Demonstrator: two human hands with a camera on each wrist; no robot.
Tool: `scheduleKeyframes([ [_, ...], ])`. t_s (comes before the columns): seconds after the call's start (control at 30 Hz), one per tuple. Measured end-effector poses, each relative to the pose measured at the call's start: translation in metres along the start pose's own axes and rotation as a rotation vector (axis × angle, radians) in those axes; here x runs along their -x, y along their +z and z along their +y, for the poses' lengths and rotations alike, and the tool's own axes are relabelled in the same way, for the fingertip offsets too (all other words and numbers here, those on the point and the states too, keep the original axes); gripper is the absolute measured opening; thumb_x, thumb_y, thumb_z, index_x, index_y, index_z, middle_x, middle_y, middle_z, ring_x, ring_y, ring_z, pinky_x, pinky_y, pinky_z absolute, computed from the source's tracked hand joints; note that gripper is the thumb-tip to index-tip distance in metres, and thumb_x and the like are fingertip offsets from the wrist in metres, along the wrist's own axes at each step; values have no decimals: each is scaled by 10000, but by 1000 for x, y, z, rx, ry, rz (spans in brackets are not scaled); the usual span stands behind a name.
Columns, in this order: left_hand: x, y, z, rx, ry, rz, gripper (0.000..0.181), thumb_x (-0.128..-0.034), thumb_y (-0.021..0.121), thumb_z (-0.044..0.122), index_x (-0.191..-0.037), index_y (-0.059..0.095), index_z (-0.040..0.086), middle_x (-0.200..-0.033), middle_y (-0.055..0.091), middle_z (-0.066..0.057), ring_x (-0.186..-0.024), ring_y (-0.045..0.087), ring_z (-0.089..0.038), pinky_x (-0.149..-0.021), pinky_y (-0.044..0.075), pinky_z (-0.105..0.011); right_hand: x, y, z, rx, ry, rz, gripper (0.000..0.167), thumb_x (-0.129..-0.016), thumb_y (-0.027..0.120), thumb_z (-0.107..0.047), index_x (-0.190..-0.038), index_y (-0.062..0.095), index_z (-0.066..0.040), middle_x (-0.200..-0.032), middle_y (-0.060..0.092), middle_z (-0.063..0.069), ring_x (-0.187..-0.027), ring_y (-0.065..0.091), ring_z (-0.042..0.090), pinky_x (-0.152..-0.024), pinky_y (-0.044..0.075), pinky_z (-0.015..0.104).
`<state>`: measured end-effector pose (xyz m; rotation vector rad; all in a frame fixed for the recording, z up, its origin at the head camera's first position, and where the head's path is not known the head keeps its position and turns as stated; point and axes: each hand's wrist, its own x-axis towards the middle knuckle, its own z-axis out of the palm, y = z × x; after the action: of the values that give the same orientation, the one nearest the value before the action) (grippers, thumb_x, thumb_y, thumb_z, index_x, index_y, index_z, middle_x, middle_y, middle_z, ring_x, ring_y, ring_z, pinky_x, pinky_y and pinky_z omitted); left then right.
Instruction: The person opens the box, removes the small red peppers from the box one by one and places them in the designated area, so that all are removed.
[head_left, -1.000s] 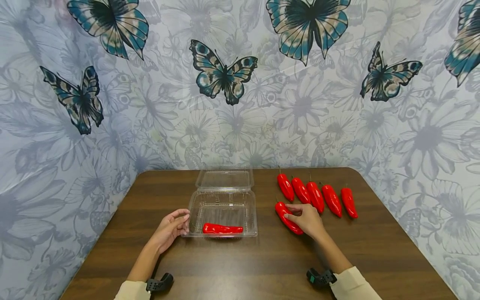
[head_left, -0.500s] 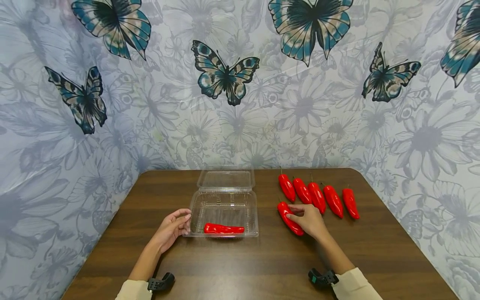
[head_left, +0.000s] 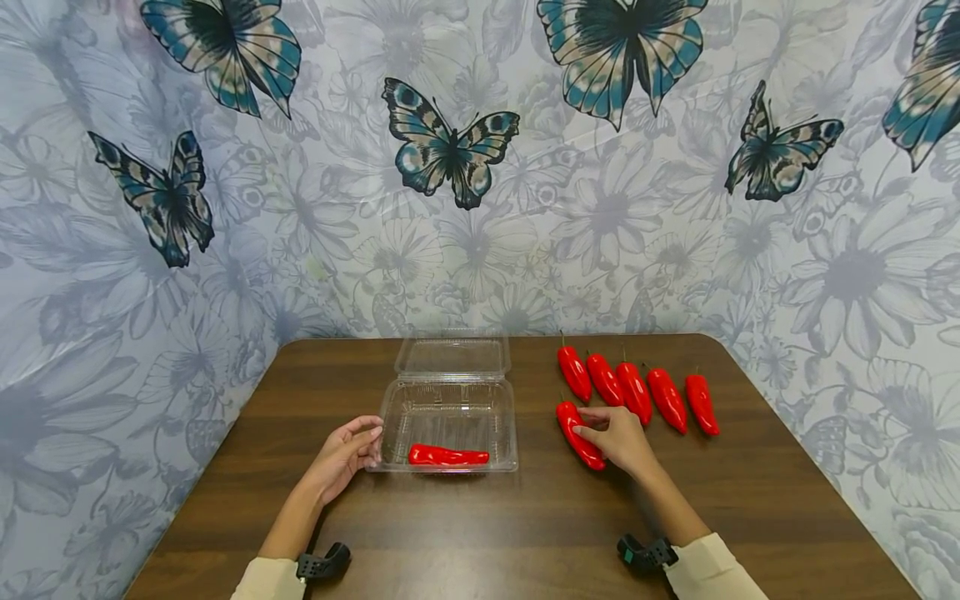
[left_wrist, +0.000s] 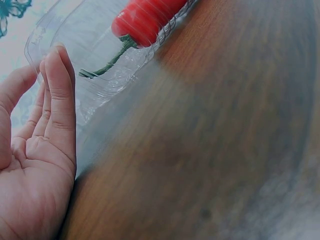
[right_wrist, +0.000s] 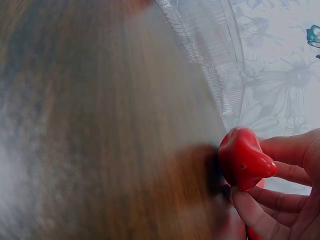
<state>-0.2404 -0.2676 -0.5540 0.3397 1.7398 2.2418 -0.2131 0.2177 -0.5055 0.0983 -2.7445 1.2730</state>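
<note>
A clear plastic clamshell container [head_left: 442, 417] stands on the table with its lid folded back. Inside, along the front wall, lies one red chili pepper [head_left: 448, 456]; its green stem shows in the left wrist view. My left hand [head_left: 343, 458] pinches the container's left rim near the front corner, the rim between thumb and fingers. To the right of the container, my right hand [head_left: 621, 442] holds another red chili pepper [head_left: 579, 437] between thumb and fingers. In the right wrist view that held pepper [right_wrist: 244, 160] shows its bumpy tip towards the camera.
Several more red chili peppers [head_left: 632, 392] lie in a row at the back right of the brown wooden table [head_left: 480, 542], just beyond my right hand. The container's lid [head_left: 452, 357] lies towards the table's back edge. A wall with butterflies [head_left: 453, 150] rises behind.
</note>
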Motion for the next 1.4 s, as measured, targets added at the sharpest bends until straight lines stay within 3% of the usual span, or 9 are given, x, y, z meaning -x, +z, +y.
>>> scheduleKeyframes([
  [0.2,-1,-2,0,9,0,-6,183,-1068,517,90,-1236,522,18,-822,653,3,-686,668,-119,-644,582,-241,0,1,0,-22,30,-13,361,-873,807,-120,-1201,723,6,-976,756,163,-548,663,164,-503,566,304],
  [0.47,-1,0,2,15,0,-8,152,-1070,507,82,-1214,540,48,-818,651,4,-682,664,-117,-637,579,-238,1,-5,-7,64,44,-12,363,-873,810,-177,-1204,737,-47,-1003,759,132,-560,657,164,-523,547,316],
  [0.57,-1,1,2,16,-2,-4,157,-1070,507,82,-1220,535,42,-816,651,4,-680,664,-117,-634,578,-235,2,-11,-11,102,28,2,359,-874,809,-195,-1198,741,-56,-985,763,106,-638,680,177,-526,532,323],
  [0.8,-2,1,2,26,2,-4,145,-1067,508,74,-1206,543,47,-807,652,2,-673,664,-118,-626,574,-232,4,-24,-25,164,-52,47,376,-869,812,-217,-1202,742,-57,-967,769,44,-856,715,219,-616,536,339],
  [1.0,-2,0,1,37,5,-9,140,-1064,513,69,-1198,548,48,-808,648,-1,-669,661,-118,-622,572,-232,7,-30,-44,134,-119,52,375,-866,818,-185,-1207,737,-51,-1014,761,104,-877,724,229,-677,568,362],
  [1.17,-1,1,1,30,4,-7,167,-1065,511,72,-1220,528,11,-809,645,0,-669,658,-118,-621,571,-231,14,-28,-65,122,-199,72,368,-844,839,-154,-1189,749,-64,-987,758,64,-846,711,195,-724,588,368],
  [1.4,-1,1,2,22,3,-8,178,-1068,502,69,-1232,516,-1,-812,645,0,-672,660,-119,-626,574,-235,22,-21,-90,41,-275,85,368,-831,850,-125,-1183,751,-81,-1069,758,87,-792,699,155,-680,574,278],
])
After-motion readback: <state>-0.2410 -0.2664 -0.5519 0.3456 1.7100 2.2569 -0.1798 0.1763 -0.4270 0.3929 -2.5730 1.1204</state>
